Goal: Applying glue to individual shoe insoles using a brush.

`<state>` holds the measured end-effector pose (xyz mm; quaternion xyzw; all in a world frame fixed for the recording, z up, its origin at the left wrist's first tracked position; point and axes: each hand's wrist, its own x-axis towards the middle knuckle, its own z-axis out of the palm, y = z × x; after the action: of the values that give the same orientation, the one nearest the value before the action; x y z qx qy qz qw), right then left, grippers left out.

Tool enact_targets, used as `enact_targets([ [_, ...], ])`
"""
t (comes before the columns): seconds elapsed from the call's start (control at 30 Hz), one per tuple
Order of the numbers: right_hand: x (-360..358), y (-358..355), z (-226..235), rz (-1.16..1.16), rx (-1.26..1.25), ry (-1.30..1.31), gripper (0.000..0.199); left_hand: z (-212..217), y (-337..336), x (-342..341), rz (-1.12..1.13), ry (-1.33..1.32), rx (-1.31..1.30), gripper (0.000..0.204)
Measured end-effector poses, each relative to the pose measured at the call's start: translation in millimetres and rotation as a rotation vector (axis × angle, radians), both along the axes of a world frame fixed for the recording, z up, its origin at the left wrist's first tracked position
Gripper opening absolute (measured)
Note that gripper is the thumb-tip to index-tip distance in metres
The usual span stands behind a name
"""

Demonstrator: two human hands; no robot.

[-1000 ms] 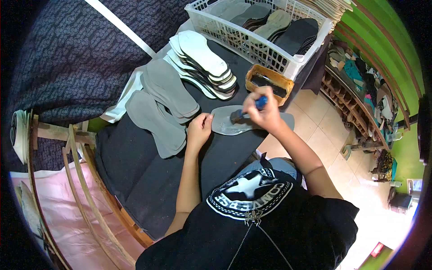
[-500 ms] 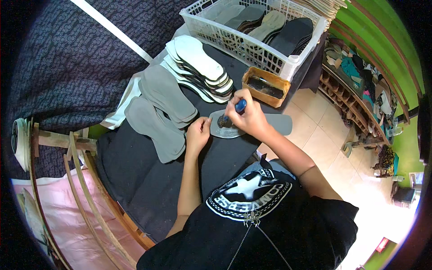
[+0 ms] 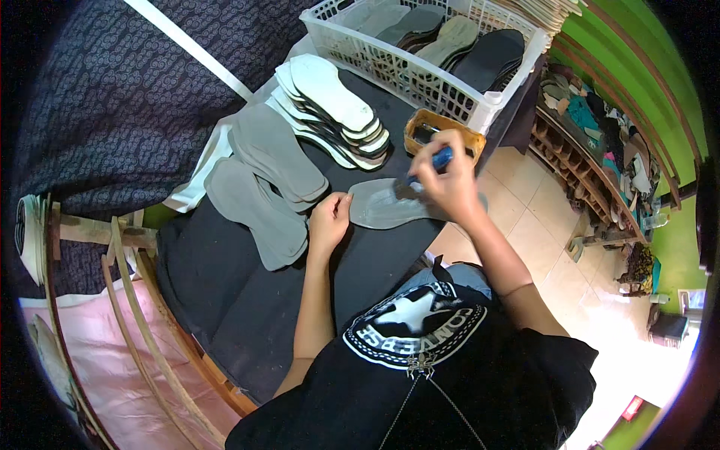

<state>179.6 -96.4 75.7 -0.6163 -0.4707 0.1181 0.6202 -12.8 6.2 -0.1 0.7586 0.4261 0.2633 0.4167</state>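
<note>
A grey shoe insole (image 3: pixel 375 212) lies across the black-covered table, its left end pinched by my left hand (image 3: pixel 328 223). A wet, shiny film covers part of its upper face. My right hand (image 3: pixel 451 180), slightly blurred, is closed around the blue handle of a brush (image 3: pixel 442 157). The dark bristles touch the middle of the insole, and my hand hides much of its right end. Just beyond that hand stands a small tan container (image 3: pixel 421 124) with dark contents. Grey insoles (image 3: pixel 255 214) lie in overlapping piles left of my left hand.
White and dark insoles (image 3: pixel 330 94) are stacked beyond my hands. A white plastic crate (image 3: pixel 420 82) with more insoles sits at the table's far side. Wooden rails (image 3: pixel 161 337) border the left. Tiled floor (image 3: pixel 517 199) and a cluttered shelf (image 3: pixel 585 150) are on the right.
My right hand has moved the brush rightward along the insole, from near its left end to its middle. My left hand stays on the left end.
</note>
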Motion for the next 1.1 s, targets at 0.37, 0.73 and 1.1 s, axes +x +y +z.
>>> enact_targets([
  [0.37,-12,20,-25,-0.005,0.132,-0.056,0.025,10,-4,2,0.005,0.022,0.019,0.022],
  [0.73,-35,11,-22,0.165,0.054,0.129,0.026,9,-2,1,-0.019,0.031,-0.035,0.022],
  [1.1,-3,10,-22,-0.017,0.071,-0.122,0.031,17,-5,3,-0.009,0.035,-0.028,0.023],
])
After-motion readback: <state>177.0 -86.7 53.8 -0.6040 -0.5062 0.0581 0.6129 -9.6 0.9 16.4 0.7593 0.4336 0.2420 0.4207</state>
